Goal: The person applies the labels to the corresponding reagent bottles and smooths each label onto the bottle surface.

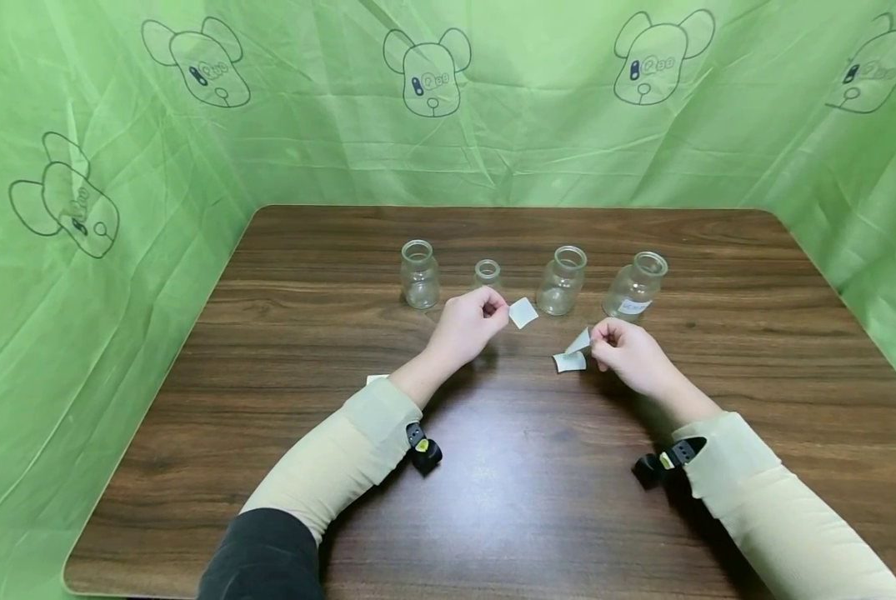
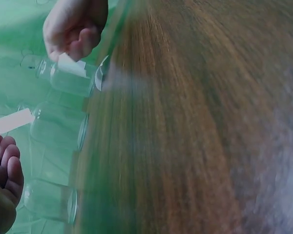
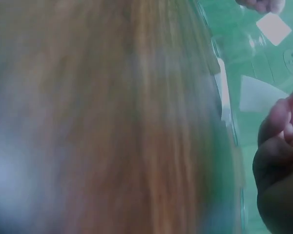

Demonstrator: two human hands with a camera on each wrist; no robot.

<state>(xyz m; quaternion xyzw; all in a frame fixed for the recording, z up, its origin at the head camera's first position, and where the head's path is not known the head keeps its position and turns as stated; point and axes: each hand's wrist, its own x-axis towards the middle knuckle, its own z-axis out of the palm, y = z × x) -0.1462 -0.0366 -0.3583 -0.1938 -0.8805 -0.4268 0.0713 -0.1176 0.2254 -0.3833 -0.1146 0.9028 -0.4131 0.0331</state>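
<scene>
1. Pale sleeves (image 1: 350,446) covered both forearms, which came in from the near edge, with a dark upper sleeve (image 1: 267,554) above the left one. Small black devices hung at the wrists, the left device (image 1: 425,454) clear of the fingers, probably so that they had room to work.
2. The left hand (image 1: 466,325) pinched a white paper square (image 1: 523,312) near one corner, thumb against finger with almost no gap. That grip left most of the square uncovered, likely to avoid touching its face. The square was held above the tabletop (image 1: 493,533), in front of the jars.
3. The right hand (image 1: 631,354) was closed in a fingertip pinch on a thin paper slip (image 1: 578,340), which slanted down to its left. A curved paper piece (image 1: 570,362) lay at the slip's lower end; whether they were joined could not be told.
4. Beyond the hands stood a left jar (image 1: 420,279), a small jar (image 1: 488,271) partly hidden by the left hand, a third jar (image 1: 562,283) and a right jar (image 1: 633,287). They were spaced apart in a row, perhaps for easy reach.
5. Only the right jar showed a white label (image 1: 634,307), facing the person, presumably for reading.
6. Another white scrap (image 1: 377,378) showed beside the left forearm.
</scene>
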